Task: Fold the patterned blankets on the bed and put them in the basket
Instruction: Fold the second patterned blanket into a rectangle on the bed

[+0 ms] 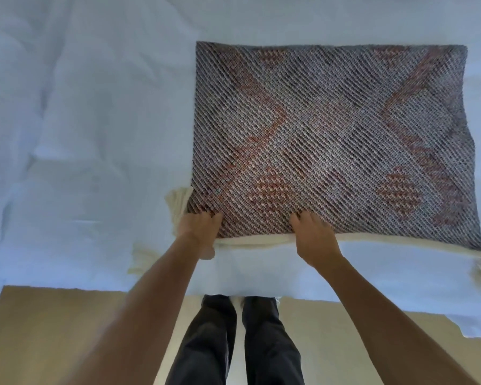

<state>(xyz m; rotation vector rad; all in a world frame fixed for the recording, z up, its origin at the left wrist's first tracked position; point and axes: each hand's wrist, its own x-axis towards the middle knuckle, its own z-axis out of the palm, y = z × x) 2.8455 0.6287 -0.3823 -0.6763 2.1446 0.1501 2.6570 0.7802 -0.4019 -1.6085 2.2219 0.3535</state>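
A patterned blanket (333, 134), grey weave with reddish diamond shapes, lies folded into a rectangle on the white bed (95, 120). Cream fringe sticks out along its near edge and at its near left corner. My left hand (200, 232) grips the blanket's near left corner, fingers on top and thumb underneath. Further right along the same near edge, my right hand (314, 237) holds the cloth with fingers curled over it. No basket is in view.
The white bedding is rumpled to the left. The bed's near edge runs across the lower part of the view, with tan floor (53, 329) below it. My legs in dark trousers (233, 343) stand against the bed.
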